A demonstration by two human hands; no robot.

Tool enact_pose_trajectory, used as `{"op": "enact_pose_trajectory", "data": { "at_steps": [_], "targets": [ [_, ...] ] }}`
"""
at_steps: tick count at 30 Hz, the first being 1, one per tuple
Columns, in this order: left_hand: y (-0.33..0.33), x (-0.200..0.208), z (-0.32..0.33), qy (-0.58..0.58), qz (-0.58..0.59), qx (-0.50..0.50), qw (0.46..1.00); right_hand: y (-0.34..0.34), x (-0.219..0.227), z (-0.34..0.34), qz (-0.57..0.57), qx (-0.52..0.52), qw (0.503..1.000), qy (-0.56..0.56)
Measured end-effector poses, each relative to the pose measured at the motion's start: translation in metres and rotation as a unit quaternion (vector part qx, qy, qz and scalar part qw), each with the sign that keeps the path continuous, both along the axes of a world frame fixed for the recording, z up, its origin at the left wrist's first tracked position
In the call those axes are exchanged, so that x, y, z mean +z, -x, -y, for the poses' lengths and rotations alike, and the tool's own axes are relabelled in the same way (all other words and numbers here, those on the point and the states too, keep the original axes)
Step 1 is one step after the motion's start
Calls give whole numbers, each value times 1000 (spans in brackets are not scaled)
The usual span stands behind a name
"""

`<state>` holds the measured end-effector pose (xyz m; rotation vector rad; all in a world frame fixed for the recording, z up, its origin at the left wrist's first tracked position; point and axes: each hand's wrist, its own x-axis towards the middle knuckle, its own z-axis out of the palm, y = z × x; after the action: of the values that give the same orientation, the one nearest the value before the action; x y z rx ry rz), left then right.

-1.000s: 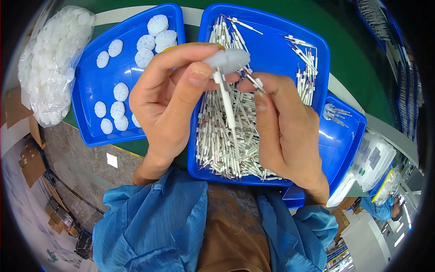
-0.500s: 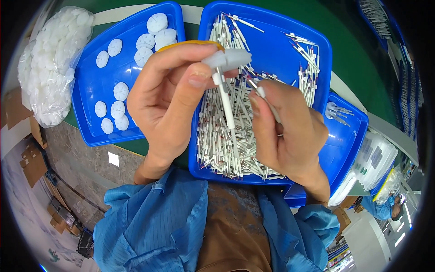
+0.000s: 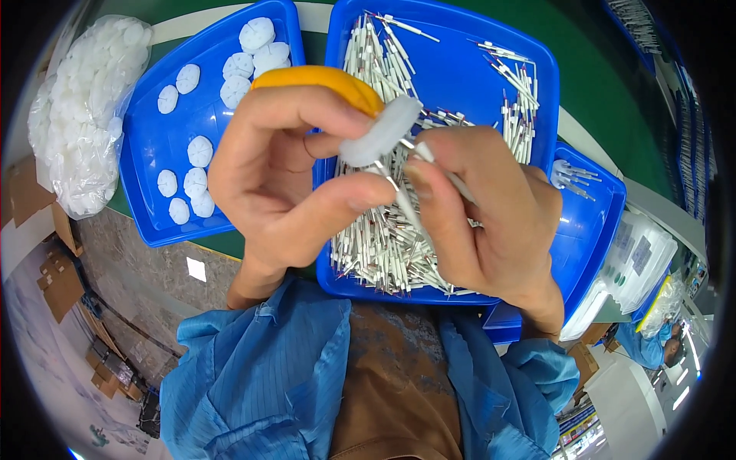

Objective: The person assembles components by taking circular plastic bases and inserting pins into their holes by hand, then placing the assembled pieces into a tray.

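Note:
My left hand (image 3: 280,172) holds a white round disc (image 3: 379,132) between thumb and fingers, with a yellow finger cot on the index finger. My right hand (image 3: 491,218) pinches a thin white rod (image 3: 441,165) and touches its tip to the disc. A second rod (image 3: 400,195) hangs from the disc. Both hands hover over a blue tray (image 3: 452,69) heaped with several white rods (image 3: 376,249).
A blue tray (image 3: 153,146) on the left carries several white discs (image 3: 192,184). A clear bag of white discs (image 3: 84,115) lies at far left. Another blue tray (image 3: 586,222) with a few rods sits at right, on a green table (image 3: 613,100).
The left hand has tilted the disc upward. The right hand has brought a rod up to the disc's edge.

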<state>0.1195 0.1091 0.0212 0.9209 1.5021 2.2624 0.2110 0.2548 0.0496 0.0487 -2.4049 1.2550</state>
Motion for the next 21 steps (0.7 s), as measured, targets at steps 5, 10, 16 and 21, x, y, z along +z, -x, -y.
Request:
{"op": "enact_pose_trajectory", "data": {
  "at_steps": [5, 10, 16, 21],
  "targets": [
    [2, 1, 2, 59, 35, -7, 998, -2, 4, -2, 24, 44, 996, 74],
    [11, 1, 8, 75, -117, 28, 990, -5, 10, 5, -41, 11, 994, -105],
    [21, 5, 10, 20, -221, -83, 972, -12, -1, 16, -82, -2, 991, -106],
    [8, 11, 3, -2, -199, -7, 980, -5, -13, -3, -125, 63, 987, -72]
  ]
}}
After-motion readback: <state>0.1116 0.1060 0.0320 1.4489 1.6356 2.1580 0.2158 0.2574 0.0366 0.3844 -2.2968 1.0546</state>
